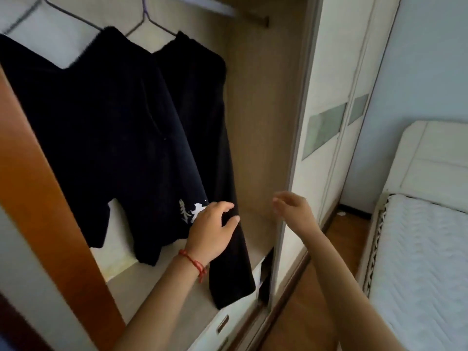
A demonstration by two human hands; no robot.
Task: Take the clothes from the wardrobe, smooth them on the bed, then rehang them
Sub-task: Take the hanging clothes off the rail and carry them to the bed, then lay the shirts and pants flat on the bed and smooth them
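Observation:
Two dark garments hang on wire hangers [149,20] inside the open wardrobe [263,117]. The front one [101,138] is black with white printed characters near its hem. Behind it hang long black trousers [202,105], one leg reaching down past the shelf. My left hand [212,229], a red cord on its wrist, rests on that leg beside the print, fingers loosely bent and thumb apart. To the right, my right hand [291,209] hovers in the air next to the sliding door's edge, fingers relaxed and holding nothing. The bed [425,254] with its white quilted mattress lies at the right.
A white sliding door [326,117] with grey panels stands right of the opening. A brown wooden frame [50,198] borders the left. Below the clothes are a pale shelf [157,282] and drawers [222,323]. A strip of wooden floor [316,295] runs between wardrobe and bed.

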